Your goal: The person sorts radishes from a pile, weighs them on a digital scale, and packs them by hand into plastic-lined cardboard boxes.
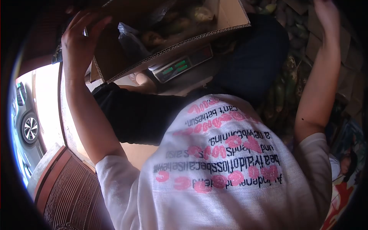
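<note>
A cardboard box (pixel 234 14) stands at the top of the head view, with a clear plastic bag (pixel 128 32) and roundish brown and pale produce (pixel 152 38) inside. My left hand (pixel 81 34) is raised at the box's left edge. Its fingers and thumb are spread, and it overlaps the box wall in this view. Far off to the upper right is my right hand (pixel 327 9), over a heap of dark produce (pixel 295 25). The frame's edge cuts off its fingers. Below the box's near edge, a scale's display (pixel 177 69) shows green lit digits.
Long green produce (pixel 283 90) lies right of my legs, with flattened cardboard pieces (pixel 345 48) beyond. At left is a brown slatted panel (pixel 69 191). A car (pixel 28 126) stands outside in bright light. My bent knee (pixel 264 46) is against the box's right side.
</note>
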A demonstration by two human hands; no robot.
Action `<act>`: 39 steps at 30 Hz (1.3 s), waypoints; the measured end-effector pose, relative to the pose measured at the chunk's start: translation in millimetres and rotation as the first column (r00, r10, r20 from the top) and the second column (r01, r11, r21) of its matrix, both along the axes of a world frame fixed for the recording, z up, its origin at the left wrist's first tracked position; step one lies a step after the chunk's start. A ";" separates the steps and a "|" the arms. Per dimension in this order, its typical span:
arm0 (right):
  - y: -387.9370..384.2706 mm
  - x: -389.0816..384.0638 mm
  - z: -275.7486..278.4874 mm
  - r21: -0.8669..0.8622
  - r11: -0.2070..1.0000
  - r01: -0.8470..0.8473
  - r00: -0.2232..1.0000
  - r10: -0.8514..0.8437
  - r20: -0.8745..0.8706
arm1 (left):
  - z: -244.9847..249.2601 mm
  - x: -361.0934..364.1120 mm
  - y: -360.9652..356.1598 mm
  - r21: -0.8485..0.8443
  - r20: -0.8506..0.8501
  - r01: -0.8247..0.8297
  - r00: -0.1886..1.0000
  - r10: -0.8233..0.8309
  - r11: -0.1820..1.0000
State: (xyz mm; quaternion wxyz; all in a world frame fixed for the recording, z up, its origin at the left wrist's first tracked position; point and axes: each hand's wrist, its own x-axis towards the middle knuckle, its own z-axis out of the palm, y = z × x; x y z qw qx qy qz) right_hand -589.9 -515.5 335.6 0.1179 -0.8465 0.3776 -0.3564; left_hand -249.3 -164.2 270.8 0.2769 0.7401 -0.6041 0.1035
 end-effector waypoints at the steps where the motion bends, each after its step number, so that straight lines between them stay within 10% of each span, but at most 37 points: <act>1: -20.0 -44.1 -13.5 0.139 0.984 0.108 0.987 -0.123 0.103 | 4.6 1.9 2.6 -0.006 -0.006 -0.057 0.998 0.057 0.998; 4: -10.8 -132.0 -81.1 0.355 0.911 0.210 0.936 -0.292 0.195 | 15.9 -14.8 3.5 -0.016 -0.068 -0.282 0.958 0.280 0.959; 10: 79.4 -255.2 -216.7 0.567 0.718 0.405 0.913 -0.353 -0.205 | 33.3 -33.3 4.9 0.013 -0.061 -0.565 0.823 0.565 0.825; 13: 159.1 -275.3 -262.5 0.397 0.825 0.403 0.831 -0.148 -0.537 | 22.1 -11.6 16.0 -0.005 0.139 -0.193 0.971 0.192 0.981; 16: 245.0 -320.0 -331.1 0.436 0.764 0.476 0.617 0.063 -0.785 | 14.5 -36.4 4.8 -0.041 -0.141 -0.315 0.941 0.307 0.948; 18: 279.6 -299.8 -300.8 0.583 0.540 0.606 0.585 0.194 -0.787 | 4.2 -36.1 3.4 -0.079 -0.237 -0.281 0.937 0.256 0.957; 21: 317.1 -315.6 -296.3 0.511 0.704 0.493 0.630 0.116 -0.768 | 8.6 -52.9 -7.5 -0.138 -0.084 -0.158 0.985 0.148 0.978; 24: 300.4 -344.5 -307.1 0.383 0.755 0.533 0.670 -0.101 -0.735 | 12.7 -66.8 -19.1 -0.138 -0.069 -0.157 0.987 0.148 0.978; 28: 233.9 -358.8 -249.6 0.232 0.538 0.810 0.480 -0.383 -0.790 | 13.7 -81.2 -28.5 -0.155 -0.225 -0.191 0.962 0.154 0.969; 30: 211.2 -378.2 -257.0 0.207 0.466 0.860 0.500 -0.691 -0.522 | 18.6 -93.1 -29.6 -0.135 -0.266 -0.237 0.944 0.195 0.962; 39: 168.0 -340.1 -260.0 0.069 0.773 0.630 0.634 -0.461 -0.621 | 26.5 -110.5 -33.0 -0.008 -0.366 -0.487 0.814 0.451 0.873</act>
